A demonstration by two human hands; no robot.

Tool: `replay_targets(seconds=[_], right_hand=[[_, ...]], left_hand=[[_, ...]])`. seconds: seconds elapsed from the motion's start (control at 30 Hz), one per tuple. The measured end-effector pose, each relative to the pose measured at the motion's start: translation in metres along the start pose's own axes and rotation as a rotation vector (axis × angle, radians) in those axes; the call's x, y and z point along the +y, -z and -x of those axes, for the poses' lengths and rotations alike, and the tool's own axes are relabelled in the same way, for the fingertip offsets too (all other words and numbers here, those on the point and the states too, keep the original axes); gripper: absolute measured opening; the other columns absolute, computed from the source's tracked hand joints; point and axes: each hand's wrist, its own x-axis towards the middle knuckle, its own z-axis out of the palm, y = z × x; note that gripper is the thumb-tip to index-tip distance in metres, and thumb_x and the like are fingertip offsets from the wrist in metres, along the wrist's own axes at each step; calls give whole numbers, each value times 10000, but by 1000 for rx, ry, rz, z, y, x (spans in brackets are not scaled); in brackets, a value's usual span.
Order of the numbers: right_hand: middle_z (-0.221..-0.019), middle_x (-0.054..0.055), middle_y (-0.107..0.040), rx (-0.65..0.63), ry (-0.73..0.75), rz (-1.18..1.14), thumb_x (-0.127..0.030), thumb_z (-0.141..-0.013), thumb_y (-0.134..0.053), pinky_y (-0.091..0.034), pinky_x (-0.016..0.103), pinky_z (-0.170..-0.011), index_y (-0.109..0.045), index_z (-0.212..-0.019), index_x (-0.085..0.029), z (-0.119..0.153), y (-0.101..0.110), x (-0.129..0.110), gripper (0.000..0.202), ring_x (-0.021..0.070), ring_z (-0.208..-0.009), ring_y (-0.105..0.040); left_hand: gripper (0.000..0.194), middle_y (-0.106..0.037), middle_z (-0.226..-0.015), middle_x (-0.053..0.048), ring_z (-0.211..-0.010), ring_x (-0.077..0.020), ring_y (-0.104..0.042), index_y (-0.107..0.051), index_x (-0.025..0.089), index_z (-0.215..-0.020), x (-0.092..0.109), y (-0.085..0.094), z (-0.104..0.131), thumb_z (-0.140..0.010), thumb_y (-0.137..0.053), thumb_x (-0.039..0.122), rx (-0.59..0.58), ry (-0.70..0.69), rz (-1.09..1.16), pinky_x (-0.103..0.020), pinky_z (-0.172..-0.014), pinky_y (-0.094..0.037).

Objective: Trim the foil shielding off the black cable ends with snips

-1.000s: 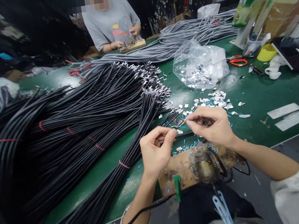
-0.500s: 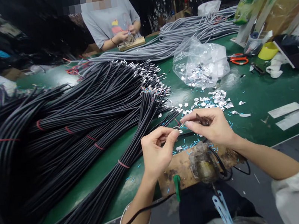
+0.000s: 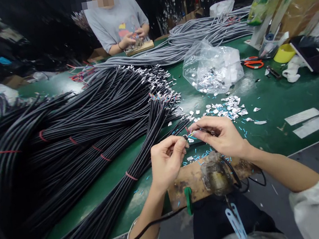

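My left hand (image 3: 169,160) is closed, thumb and forefinger pinching the end of a black cable (image 3: 185,136). Thin coloured wires (image 3: 191,134), yellow and red among them, fan out from that end towards my right hand (image 3: 225,135). Its fingers are closed around a slim dark tool (image 3: 206,129) that resembles tweezers, with the fingertips at the wires. Whether the tool's tip grips a wire is too small to tell. Just below both hands, a grimy metal pot-like device (image 3: 218,176) sits on a stained wooden board (image 3: 177,185).
Bundles of black cables (image 3: 104,132) cover the left side. Foil scraps (image 3: 230,106) and blue wire bits lie beyond my hands, near a clear plastic bag (image 3: 211,66) and orange-handled scissors (image 3: 252,63). Across the table, a co-worker (image 3: 116,21) handles something beside grey cables (image 3: 194,35).
My right hand has shifted slightly left and turned, so the dark tool now lies flatter, pointing at the wires. My left hand keeps its pinch on the cable.
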Motion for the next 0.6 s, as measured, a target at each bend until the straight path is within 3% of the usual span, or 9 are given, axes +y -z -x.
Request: replay_targets(seconds=[0.13, 0.33, 0.6], right_hand=[[-712, 16, -682, 33, -2, 25, -231, -837, -610, -435, 230, -549, -712, -817, -162, -1, 1, 1, 125, 90, -593, -565], [-771, 34, -689, 32, 195, 131, -124, -814, -591, -454, 241, -609, -685, -853, -149, 1, 3, 3, 105, 107, -672, -595], [-714, 3, -657, -71, -73, -10, -123, -743, -601, -438, 209, -553, -672, -797, -152, 3, -4, 6, 94, 86, -609, -559]], left_hand=[[286, -464, -475, 37, -377, -29, -355, -614, 127, -649, 0, 0, 0, -835, -582, 341, -19, 10, -46, -153, -360, -275], [266, -508, -482, 31, -379, -38, -380, -623, 129, -646, 0, -2, 1, -801, -621, 345, 38, 21, -77, -162, -364, -300], [236, -551, -509, 24, -385, -40, -413, -628, 132, -656, 2, -2, 0, -793, -634, 324, 96, -43, -71, -161, -374, -329]])
